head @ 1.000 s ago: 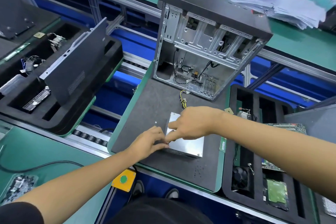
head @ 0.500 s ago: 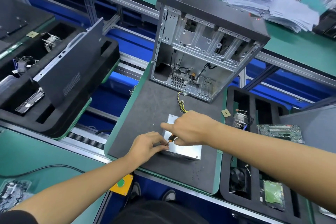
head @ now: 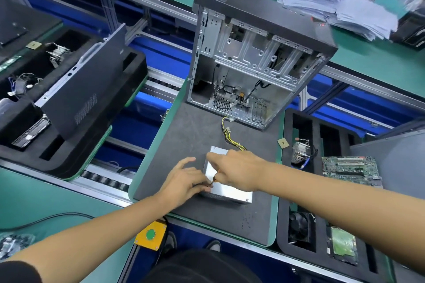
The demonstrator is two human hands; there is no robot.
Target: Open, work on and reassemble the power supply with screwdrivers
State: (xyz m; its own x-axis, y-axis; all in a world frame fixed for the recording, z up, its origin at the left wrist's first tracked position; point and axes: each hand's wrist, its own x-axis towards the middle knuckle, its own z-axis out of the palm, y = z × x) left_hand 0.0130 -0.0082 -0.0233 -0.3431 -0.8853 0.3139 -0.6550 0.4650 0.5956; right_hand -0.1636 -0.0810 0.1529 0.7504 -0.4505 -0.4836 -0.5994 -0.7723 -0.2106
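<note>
Since a moment ago, both hands have stayed at the power supply (head: 226,187) on the grey mat (head: 190,145), barely shifted. Right hand (head: 236,171) grips a small orange-handled screwdriver (head: 215,179), forefinger extended; left hand (head: 184,182) pinches at its tip. Behind stands the open computer case (head: 253,60), cables inside. The right foam tray (head: 299,236) holds a fan (head: 298,227), heatsink (head: 301,150), and hard drive (head: 342,244).

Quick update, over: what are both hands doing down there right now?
Right hand grips small orange-handled screwdriver. Left hand steadies power supply's left edge, fingertips at the tip. Supply flat on grey mat, cables trailing toward the case; nothing blocking.
</note>
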